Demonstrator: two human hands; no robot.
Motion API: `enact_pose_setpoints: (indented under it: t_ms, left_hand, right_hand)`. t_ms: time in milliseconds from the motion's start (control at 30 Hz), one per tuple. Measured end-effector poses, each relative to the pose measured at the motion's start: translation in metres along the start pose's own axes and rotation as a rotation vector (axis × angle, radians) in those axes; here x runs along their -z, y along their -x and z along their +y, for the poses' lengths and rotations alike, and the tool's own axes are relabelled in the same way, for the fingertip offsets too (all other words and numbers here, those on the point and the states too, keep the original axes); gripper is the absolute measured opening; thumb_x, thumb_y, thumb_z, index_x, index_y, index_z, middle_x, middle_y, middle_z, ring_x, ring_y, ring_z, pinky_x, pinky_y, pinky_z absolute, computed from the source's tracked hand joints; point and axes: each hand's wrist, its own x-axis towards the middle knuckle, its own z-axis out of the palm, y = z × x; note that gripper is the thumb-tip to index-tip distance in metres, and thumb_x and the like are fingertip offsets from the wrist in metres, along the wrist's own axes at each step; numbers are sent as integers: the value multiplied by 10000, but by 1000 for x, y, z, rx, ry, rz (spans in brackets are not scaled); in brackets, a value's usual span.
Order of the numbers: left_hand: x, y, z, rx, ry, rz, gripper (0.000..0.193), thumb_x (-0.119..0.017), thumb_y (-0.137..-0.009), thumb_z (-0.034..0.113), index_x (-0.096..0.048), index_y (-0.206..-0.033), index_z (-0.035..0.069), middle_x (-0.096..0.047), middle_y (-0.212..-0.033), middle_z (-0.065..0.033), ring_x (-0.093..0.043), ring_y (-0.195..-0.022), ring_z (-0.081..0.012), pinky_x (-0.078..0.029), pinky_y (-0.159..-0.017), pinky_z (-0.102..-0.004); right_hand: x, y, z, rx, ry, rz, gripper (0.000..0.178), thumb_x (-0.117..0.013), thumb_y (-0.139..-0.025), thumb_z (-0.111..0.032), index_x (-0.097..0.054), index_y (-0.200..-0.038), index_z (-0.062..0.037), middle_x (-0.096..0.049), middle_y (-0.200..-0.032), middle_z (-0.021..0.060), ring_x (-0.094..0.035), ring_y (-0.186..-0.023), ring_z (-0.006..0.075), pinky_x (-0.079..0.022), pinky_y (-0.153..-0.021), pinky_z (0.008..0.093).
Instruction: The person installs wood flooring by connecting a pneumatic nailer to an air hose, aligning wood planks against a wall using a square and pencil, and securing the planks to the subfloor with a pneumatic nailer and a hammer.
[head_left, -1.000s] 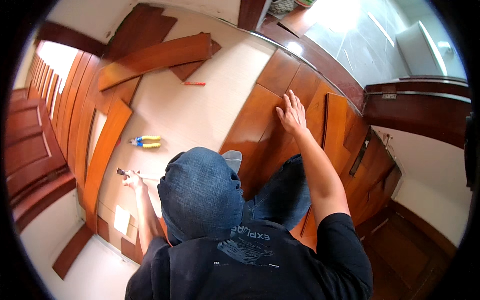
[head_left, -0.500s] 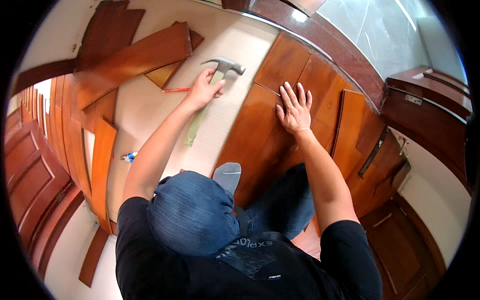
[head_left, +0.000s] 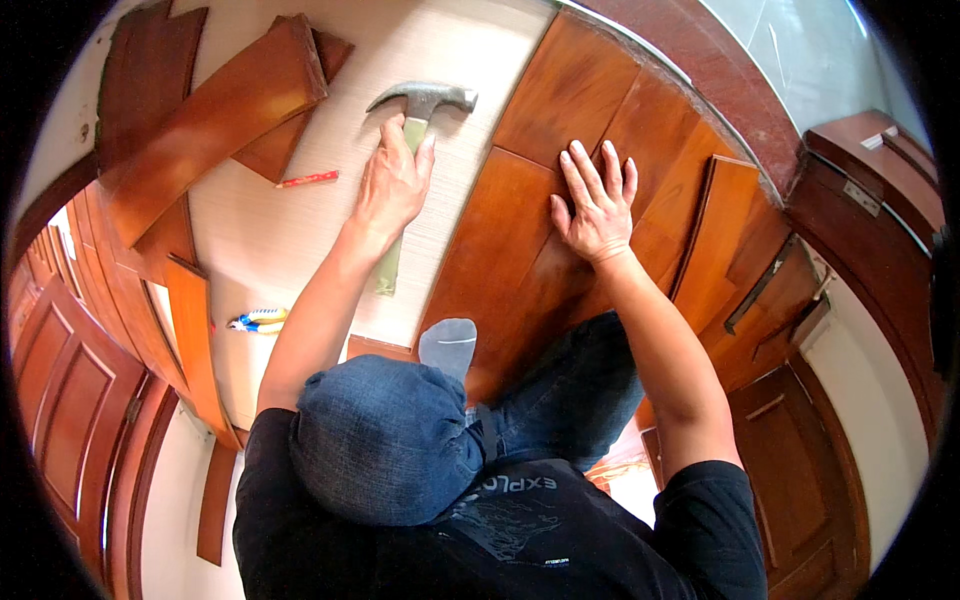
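Observation:
My left hand [head_left: 393, 190] is closed around the pale green handle of a claw hammer [head_left: 424, 97], just below its steel head. The hammer lies along or just above the pale board surface; contact with it is unclear. The claw points left and the striking face right, toward the edge of the brown wooden floorboards [head_left: 495, 225]. My right hand [head_left: 597, 208] rests flat on these boards with fingers spread, near a seam between them. It holds nothing.
Loose wooden planks [head_left: 215, 125] are piled at the far left. A red pencil-like stick [head_left: 308, 179] and blue-and-yellow pliers [head_left: 258, 321] lie on the pale surface. One loose plank [head_left: 716, 230] lies on the boards at right. A dark stone threshold [head_left: 715, 75] runs along the far side.
My left hand has a fuller grip on the hammer, which has moved slightly farther away. My right hand stays flat on the boards. The whole view has shifted a little.

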Motion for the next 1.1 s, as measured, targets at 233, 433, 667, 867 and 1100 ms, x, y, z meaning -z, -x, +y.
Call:
enact_pose_setpoints:
  t_ms: [233, 433, 667, 867, 1100]
  left_hand:
    - [4, 6, 18, -18, -101, -139, 519, -580, -1020, 231, -361, -1365, -90, -611, -1098, -427, -636, -993, -554, -524, -888, -570]
    - [-7, 2, 12, -124, -226, -89, 519, -579, -1023, 218, -378, -1394, -83, -607, -1188, -400, -619, -1081, -541, -518, -953, -542]
    - [0, -13, 18, -98, -211, 22, 527, -577, -1025, 222, -395, -1395, -106, -593, -1205, -416, -626, -1086, -536, -525, -950, -538]
    - [-4, -1, 21, -175, -229, -67, 481, -588, -1009, 199, -381, -1330, -93, -613, -1099, -410, -646, -950, -546, -547, -861, -559]
    - [-8, 4, 21, -135, -266, -49, 484, -598, -1001, 182, -383, -1330, -99, -618, -1069, -404, -658, -949, -526, -559, -847, -546]
  right_hand:
    - [-3, 2, 3, -14, -4, 5, 600, -651, -902, -440, -584, -1450, -203, -465, -1588, -18, -289, -1531, 340, -98, -1258, 568]
    - [-5, -1, 2, 8, -31, 27, 602, -675, -872, -437, -608, -1422, -204, -483, -1572, -21, -314, -1513, 338, -137, -1244, 574]
    - [-4, -2, 3, 7, -48, 54, 594, -688, -865, -419, -618, -1415, -206, -486, -1571, -24, -325, -1511, 336, -128, -1252, 568]
    - [-2, 2, 5, -1, -42, 23, 579, -676, -885, -406, -615, -1417, -186, -484, -1572, -17, -333, -1505, 342, -133, -1255, 564]
    - [-4, -1, 2, 0, -48, 18, 587, -692, -872, -387, -612, -1418, -187, -480, -1574, -18, -334, -1504, 344, -143, -1253, 561]
